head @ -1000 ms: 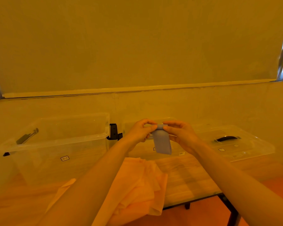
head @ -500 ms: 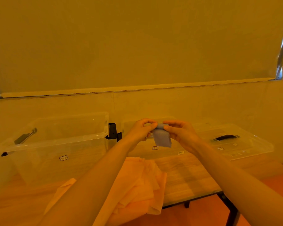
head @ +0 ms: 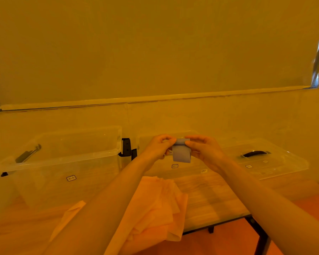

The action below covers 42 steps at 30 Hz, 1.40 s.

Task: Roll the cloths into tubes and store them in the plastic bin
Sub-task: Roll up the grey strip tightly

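A small grey cloth (head: 181,152) hangs in the air between both hands, its top edge wound into a roll and a short flap dangling below. My left hand (head: 157,147) pinches the roll's left end and my right hand (head: 203,150) pinches its right end. They hold it above the table, in front of a clear plastic bin (head: 175,169). A second, larger clear bin (head: 63,157) stands open at the left. A pile of pale cloths (head: 155,205) lies on the table's near edge under my left forearm.
A clear lid with a dark handle (head: 254,154) lies flat at the right of the wooden table (head: 210,199). A black clip (head: 126,150) sits between the two bins. The wall runs close behind them. The table's black leg (head: 261,236) shows at lower right.
The hanging flap of the grey cloth has grown shorter as the cloth winds up onto the roll at my fingertips. Both hands stay at about the same place.
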Available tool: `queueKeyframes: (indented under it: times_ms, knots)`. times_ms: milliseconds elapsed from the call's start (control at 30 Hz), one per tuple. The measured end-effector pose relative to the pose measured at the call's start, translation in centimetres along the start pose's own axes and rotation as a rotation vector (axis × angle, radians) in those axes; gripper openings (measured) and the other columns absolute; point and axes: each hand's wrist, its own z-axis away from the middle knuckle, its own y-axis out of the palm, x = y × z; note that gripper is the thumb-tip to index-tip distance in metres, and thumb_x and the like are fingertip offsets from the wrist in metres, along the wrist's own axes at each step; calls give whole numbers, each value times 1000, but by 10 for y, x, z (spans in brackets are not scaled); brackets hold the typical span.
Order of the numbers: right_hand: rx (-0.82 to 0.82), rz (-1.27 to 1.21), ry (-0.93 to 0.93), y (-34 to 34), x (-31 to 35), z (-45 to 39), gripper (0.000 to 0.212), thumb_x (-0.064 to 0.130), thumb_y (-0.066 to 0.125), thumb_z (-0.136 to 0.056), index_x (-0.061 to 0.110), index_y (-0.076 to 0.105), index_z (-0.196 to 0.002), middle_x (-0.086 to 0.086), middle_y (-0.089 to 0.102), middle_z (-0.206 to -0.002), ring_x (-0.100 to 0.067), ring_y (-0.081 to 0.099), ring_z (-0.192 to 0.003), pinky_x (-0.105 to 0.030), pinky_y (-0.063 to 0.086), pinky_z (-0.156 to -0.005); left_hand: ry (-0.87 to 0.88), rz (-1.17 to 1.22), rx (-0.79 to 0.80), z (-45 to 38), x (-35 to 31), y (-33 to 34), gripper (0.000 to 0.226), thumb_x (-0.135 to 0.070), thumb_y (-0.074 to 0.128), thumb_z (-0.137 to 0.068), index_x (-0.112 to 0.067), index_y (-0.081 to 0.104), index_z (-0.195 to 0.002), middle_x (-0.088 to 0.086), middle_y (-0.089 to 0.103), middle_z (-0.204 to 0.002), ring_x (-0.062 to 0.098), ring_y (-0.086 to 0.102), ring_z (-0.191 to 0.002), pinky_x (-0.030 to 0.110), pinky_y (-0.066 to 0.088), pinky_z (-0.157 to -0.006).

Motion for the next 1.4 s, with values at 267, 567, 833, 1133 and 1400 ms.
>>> queueKeyframes:
  times_ms: [267,567,833,1133,1400]
  knots:
    - [24,-62,64,3,-4,-1,21,7,61,-89,1,60,-108,-16,65,-103,-27,67,-89,-32,57,-70,117,-32,9,2,3,-2,13,-18,58,-93,-31,62,-95,-2,53,-70,7,43,-59,18,31,-47]
    - [10,22,48,4,-1,2,27,0,64,-84,4,61,-111,-11,66,-100,-19,65,-87,-26,56,-70,23,27,-8,1,3,-2,9,-22,52,-96,-20,61,-98,1,51,-71,7,41,-55,18,26,-46]
    - [10,-41,99,7,-2,2,25,6,61,-88,2,59,-113,-12,65,-99,-20,66,-84,-23,57,-63,100,-24,-5,2,4,-5,17,-16,53,-95,-27,63,-102,-3,54,-75,8,46,-63,19,33,-50]
    - [32,-57,85,8,1,3,31,1,61,-87,-1,57,-117,-13,64,-103,-22,65,-88,-25,59,-68,49,38,-13,2,4,-4,9,-18,55,-95,-20,62,-99,2,53,-70,6,46,-55,18,30,-46]
    - [-18,-64,39,7,-1,2,23,0,62,-86,3,61,-108,-10,66,-96,-20,66,-84,-23,58,-66,65,55,-50,4,3,-1,11,-23,55,-94,-27,62,-103,-3,59,-75,6,51,-58,17,33,-48]
